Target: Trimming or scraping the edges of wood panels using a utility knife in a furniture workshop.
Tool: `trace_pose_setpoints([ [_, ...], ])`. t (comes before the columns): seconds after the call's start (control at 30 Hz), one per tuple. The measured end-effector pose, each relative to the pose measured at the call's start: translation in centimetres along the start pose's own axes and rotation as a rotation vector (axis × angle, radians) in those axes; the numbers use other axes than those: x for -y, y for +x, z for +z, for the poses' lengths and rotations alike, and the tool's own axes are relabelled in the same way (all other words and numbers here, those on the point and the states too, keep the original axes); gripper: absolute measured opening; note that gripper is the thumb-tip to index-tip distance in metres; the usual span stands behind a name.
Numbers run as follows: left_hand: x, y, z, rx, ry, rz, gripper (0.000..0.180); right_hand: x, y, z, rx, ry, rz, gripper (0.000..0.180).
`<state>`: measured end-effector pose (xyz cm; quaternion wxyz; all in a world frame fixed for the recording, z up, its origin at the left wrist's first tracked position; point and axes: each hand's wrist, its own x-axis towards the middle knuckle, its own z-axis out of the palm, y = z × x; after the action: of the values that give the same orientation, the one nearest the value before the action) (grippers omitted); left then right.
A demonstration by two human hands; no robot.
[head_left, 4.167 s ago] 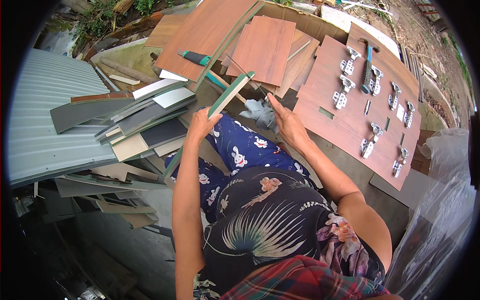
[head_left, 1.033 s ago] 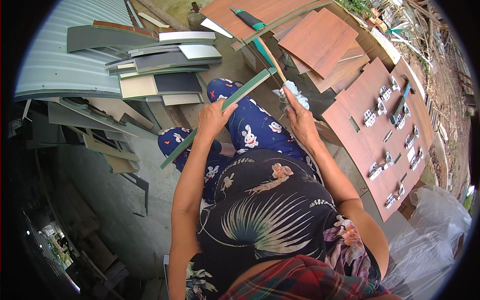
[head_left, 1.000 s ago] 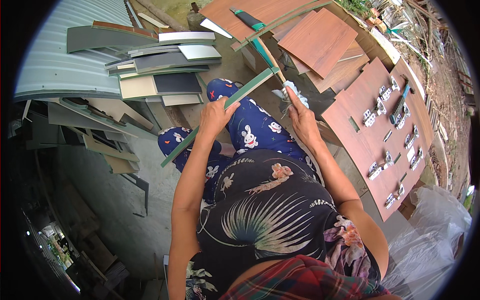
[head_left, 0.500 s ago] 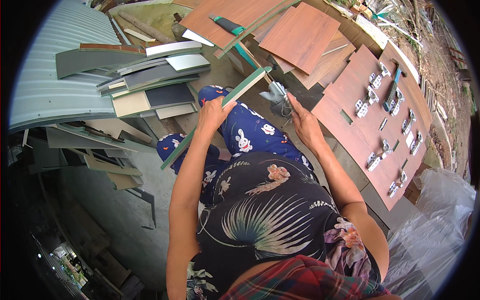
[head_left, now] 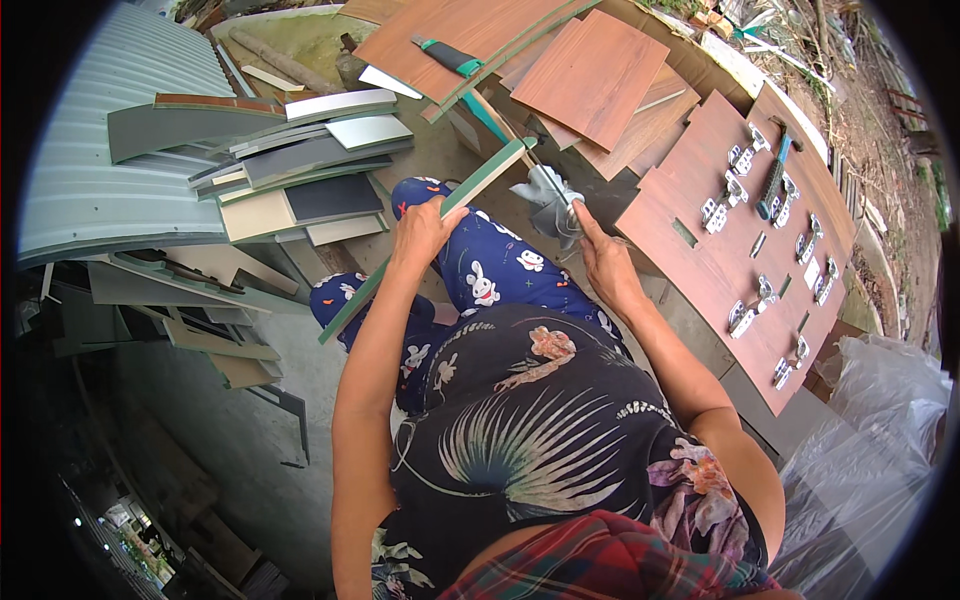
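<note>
The narrow strip of board with green faces and a pale cream edge [head_left: 487,176] slants across the centre of the frame, over my navy rabbit-print trousers [head_left: 565,290]. My left hand [head_left: 424,237] is closed around its middle. My right hand [head_left: 606,262], right of centre, is partly curled, index finger extended along a thin, dark, rod-like tool [head_left: 546,173] that reaches the strip's upper end; I cannot tell how tightly I grip it. Crumpled grey-blue cloth [head_left: 534,196] bunches around or behind the tool.

To the right, a flat, smooth reddish-brown panel [head_left: 690,270] carries shiny metal hinges [head_left: 742,318] and a hammer with a dark, textured grip [head_left: 773,180]. Wood-grain boards [head_left: 590,80] overlap at the top, near a black-and-teal handle [head_left: 450,57].

At upper left, straight-edged grey, white and cream offcuts [head_left: 355,131] are piled beside a ribbed pale-blue metal sheet [head_left: 120,190]. Grey concrete floor [head_left: 240,420] spreads at lower left; wrinkled clear plastic [head_left: 880,400] drapes at lower right.
</note>
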<state>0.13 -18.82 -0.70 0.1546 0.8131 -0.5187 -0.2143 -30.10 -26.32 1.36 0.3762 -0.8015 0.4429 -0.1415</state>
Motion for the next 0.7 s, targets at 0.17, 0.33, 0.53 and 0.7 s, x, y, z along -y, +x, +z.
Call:
trace_pose_setpoints([
  [0.17,0.2,0.2,-0.2,-0.013,0.04,0.034,0.049,0.6,1.9,0.8,-0.011,0.025,0.016,0.059],
  [0.33,0.2,0.0,-0.7,-0.002,0.005,0.064,0.048,2.0,4.4,1.3,0.013,0.048,0.079,0.057],
  [0.53,0.4,-0.2,-0.9,0.012,0.019,0.061,0.047,1.0,0.7,1.0,-0.067,0.106,-0.05,0.057],
  [0.7,0.6,-0.1,-0.8,0.014,0.017,0.056,0.046,1.5,-0.1,1.4,0.036,0.06,0.067,0.059],
])
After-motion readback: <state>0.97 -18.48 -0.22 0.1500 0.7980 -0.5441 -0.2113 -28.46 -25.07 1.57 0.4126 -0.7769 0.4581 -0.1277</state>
